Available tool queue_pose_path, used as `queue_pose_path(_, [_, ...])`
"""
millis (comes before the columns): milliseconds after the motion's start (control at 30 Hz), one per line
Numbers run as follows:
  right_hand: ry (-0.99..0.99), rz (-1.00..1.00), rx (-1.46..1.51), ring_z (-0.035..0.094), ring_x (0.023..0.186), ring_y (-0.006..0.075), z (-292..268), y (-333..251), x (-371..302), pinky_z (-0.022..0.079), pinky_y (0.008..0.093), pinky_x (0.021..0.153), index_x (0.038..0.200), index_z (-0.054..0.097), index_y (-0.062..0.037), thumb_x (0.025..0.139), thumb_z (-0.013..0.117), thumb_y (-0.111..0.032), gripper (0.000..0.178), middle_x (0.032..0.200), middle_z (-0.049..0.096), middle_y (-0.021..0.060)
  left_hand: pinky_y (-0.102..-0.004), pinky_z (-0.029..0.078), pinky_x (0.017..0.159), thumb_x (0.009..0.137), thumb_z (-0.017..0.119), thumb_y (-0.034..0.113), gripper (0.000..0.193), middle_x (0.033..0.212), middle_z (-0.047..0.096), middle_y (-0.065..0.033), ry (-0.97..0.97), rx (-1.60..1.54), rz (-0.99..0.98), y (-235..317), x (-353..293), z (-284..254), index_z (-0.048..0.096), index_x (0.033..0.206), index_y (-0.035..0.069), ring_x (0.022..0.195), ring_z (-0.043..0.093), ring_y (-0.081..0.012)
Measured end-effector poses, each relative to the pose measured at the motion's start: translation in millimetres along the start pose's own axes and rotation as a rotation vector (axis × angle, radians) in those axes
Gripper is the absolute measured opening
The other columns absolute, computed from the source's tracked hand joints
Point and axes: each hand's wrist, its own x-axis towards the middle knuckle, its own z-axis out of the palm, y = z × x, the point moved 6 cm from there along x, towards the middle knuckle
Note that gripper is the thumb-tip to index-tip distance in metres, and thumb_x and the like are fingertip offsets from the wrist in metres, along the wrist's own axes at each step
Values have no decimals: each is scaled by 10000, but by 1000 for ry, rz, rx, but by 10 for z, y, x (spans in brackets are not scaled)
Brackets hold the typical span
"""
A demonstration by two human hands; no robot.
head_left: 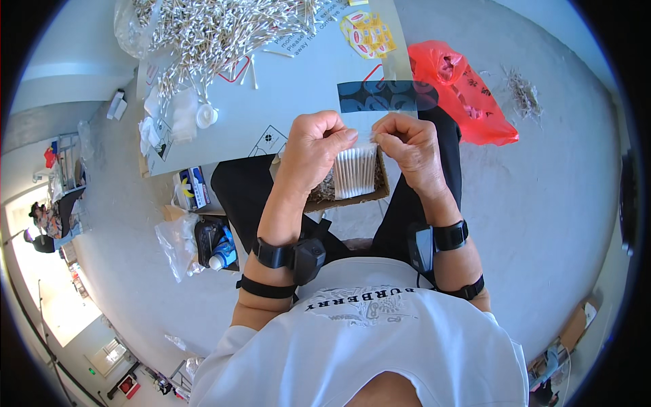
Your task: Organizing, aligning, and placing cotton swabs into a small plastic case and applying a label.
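Note:
A small clear bag of cotton swabs [354,175] hangs upright between my hands, its white sticks lined up side by side. My left hand [313,146] pinches the bag's top at the left, thumb against the curled fingers. At the top's right end my right hand [412,150] pinches too, thumb and forefinger together. The bag's clear upper edge is hard to make out between the fingertips. Below and behind it, a cardboard box [366,200] with loose bits inside sits between my legs, partly covered by the bag and my left hand.
On the pale board tabletop [230,129] lie a big heap of loose cotton swabs [203,41], yellow paper labels [368,35], a dark film strip [376,97] and a small white round container [206,116]. A red plastic bag [468,102] lies right, scattered sticks [522,93] beyond it.

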Motion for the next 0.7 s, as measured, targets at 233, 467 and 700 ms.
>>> queue_pose_path(233, [252, 67, 128, 470, 570, 33, -466, 240, 25, 347, 190, 512, 836, 683, 23, 896, 599, -42, 121, 721, 620, 1, -230, 399, 525, 865, 689, 80, 211, 640, 585, 7, 169, -171, -47, -67, 5, -342, 621, 679, 7, 571, 490, -51])
queue_pose_path(467, [-26, 205, 250, 482, 560, 16, -99, 245, -10, 350, 171, 490, 864, 672, -22, 1006, 579, -210, 254, 731, 664, 31, -218, 432, 483, 889, 687, 100, 215, 676, 574, 9, 215, -398, -114, -152, 47, -408, 610, 705, 19, 560, 502, -56])
queue_pose_path(700, [-248, 452, 220, 486, 520, 44, -14, 348, -139, 334, 179, 440, 890, 674, 4, 997, 554, -458, 490, 707, 669, 87, -250, 399, 535, 894, 683, 69, 174, 713, 541, -25, 366, 8, 308, 72, -46, -349, 589, 755, 23, 606, 489, -96])
